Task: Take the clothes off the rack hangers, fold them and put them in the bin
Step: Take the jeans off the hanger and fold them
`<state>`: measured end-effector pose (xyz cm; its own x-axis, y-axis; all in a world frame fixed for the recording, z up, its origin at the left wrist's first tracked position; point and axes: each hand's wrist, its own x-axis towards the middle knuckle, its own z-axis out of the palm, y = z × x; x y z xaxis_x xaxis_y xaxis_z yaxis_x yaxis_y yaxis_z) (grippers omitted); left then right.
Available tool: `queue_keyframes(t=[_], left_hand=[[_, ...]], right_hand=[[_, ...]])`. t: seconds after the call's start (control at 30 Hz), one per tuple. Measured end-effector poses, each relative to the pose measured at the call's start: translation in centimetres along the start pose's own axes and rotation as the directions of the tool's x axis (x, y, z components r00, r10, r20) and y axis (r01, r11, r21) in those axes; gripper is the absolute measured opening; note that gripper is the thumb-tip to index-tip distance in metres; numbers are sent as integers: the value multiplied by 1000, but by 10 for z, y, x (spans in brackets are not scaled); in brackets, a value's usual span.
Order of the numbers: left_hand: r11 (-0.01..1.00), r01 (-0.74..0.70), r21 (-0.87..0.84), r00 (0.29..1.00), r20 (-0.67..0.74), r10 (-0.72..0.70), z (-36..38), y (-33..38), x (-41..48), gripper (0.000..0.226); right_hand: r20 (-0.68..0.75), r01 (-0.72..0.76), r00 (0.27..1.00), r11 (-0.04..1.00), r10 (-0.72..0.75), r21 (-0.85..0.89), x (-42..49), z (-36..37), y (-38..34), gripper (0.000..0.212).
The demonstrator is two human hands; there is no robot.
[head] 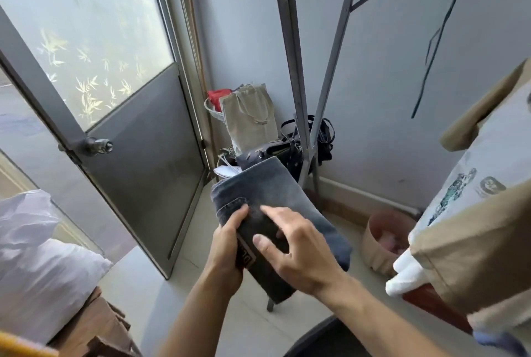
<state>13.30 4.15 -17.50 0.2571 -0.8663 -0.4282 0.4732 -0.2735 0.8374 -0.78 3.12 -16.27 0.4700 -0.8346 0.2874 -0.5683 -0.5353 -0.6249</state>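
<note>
Jeans (275,192), grey-blue denim folded into a long narrow bundle, sit mid-frame, held up in the air above the floor (178,284) & in front of the rack (290,54) legs. Left hand (227,250) grips the near-left edge by the waistband: thumb on top next to a pocket seam, other fingers curled underneath, right by the brown label patch (245,254). Right hand (298,253) lies across the top w/ fingers spread & mostly straight, thumb & fingertips touching the denim, not clutching anything. Far end of the bundle points away toward the corner. Bin (376,244), round & tan, stands on the floor to the right of the jeans, near the wall (388,83); something pinkish inside, can't tell what. Its right side is hidden by a tan-&-white printed shirt (474,213) hanging at the right edge. Behind the jeans in the corner: beige paper bag (250,121), a black bag (290,146) at the rack's foot. Grey door (138,141) w/ frosted leaf-pattern glass stands open at left; white bedding (37,256) piled at the lower left.
</note>
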Motion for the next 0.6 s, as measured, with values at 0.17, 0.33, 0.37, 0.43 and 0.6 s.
queue_keyframes(t=[0.17, 0.33, 0.37, 0.43, 0.6], left_hand=[[1000, 4, 12, 984, 176, -6, -26, 17, 13, 41], [993, 89, -80, 969, 238, -68, -37, 22, 27, 44], [990, 105, -89, 967, 241, -81, -37, 20, 29, 46], [986, 127, -107, 964, 246, -98, -38, 16, 37, 47], [975, 179, -135, 952, 274, -137, -35, 5, 57, 50]], right_hand=[[-144, -422, 883, 890, 446, 172, 42, 1, 36, 69], [464, -638, 765, 422, 447, 645, 53, 2, 61, 72], [524, -662, 745, 363, 413, 656, 51, 1, 63, 68], [582, -685, 722, 272, 375, 676, 47, 3, 70, 57], [587, -684, 708, 177, 392, 708, 45, 8, 84, 48]])
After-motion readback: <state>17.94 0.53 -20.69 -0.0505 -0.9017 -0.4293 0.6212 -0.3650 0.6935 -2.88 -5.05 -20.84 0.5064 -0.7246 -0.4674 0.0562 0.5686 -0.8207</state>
